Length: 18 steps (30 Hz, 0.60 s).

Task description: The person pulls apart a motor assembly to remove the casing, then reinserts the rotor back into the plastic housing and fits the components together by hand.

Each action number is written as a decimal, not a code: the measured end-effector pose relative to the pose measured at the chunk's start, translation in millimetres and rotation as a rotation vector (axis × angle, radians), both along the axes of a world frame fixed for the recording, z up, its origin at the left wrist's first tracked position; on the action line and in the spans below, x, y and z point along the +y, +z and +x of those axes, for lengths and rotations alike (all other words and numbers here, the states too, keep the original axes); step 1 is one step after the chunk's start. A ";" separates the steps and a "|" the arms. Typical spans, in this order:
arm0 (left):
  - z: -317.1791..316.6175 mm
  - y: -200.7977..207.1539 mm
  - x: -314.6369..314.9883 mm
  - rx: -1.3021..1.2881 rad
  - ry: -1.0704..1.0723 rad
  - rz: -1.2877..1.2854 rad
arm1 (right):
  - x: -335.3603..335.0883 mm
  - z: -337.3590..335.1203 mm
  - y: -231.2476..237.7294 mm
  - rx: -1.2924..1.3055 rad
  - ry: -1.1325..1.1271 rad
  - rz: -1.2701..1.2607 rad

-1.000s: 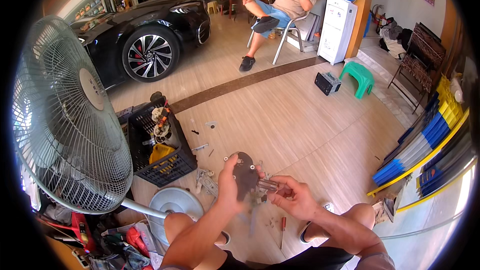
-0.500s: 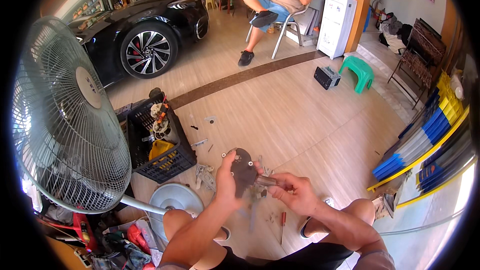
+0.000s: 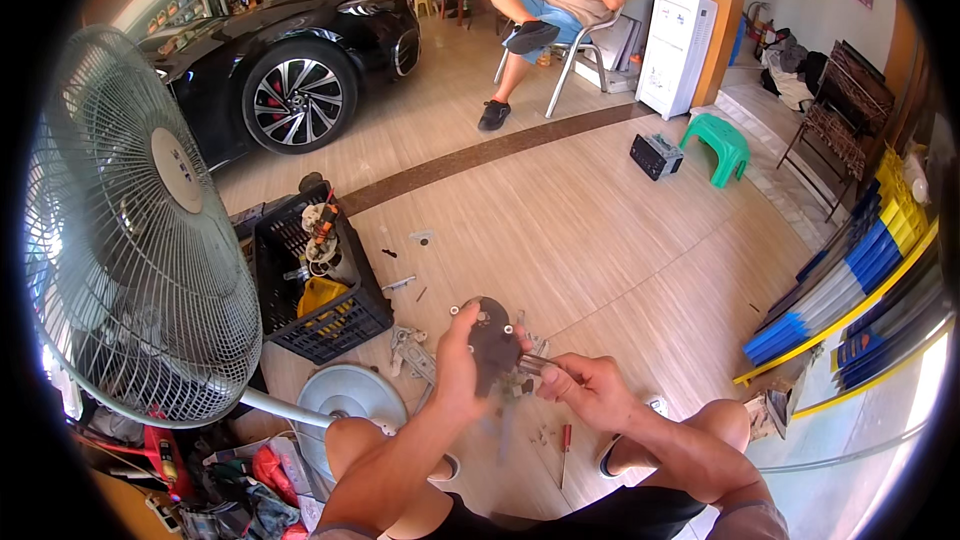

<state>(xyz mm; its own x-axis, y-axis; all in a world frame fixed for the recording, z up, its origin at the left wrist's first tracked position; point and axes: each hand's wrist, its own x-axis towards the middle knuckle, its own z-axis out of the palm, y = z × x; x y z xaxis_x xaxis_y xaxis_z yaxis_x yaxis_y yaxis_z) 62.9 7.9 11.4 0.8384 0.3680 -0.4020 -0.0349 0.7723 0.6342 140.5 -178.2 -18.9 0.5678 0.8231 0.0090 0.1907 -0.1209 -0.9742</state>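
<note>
Two hands work one dark metal plate (image 3: 492,340), held above the floor (image 3: 600,230): left hand (image 3: 455,370) clamped on its edge, right hand (image 3: 590,390) pinching a small fitting beside it. Loose parts (image 3: 412,352) lying below suggest work remains.

Both forearms are brought in from the lower edge and converge at centre, above the bent bare knees. Left hand (image 3: 457,372) is raised upright, thumb extended upward, fingers wrapped closed around what is held. Right hand (image 3: 590,390) is set just beside it, slightly lower, knuckles up, wrist bent inward, fingers curled and pinched toward the left hand. The hands are nearly touching. Right forearm is angled in from lower right, left forearm from lower left.
</note>
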 end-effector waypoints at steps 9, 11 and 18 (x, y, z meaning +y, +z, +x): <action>0.4 -1.4 2.6 -0.013 -0.005 -0.008 | 4.5 -9.0 11.8 -0.073 -0.060 0.047; 0.5 0.9 1.6 -0.009 -0.005 0.000 | 2.1 -5.1 7.4 -0.106 -0.057 0.037; -1.3 1.1 1.8 0.000 -0.015 0.012 | 1.1 -3.1 6.5 0.048 0.043 -0.031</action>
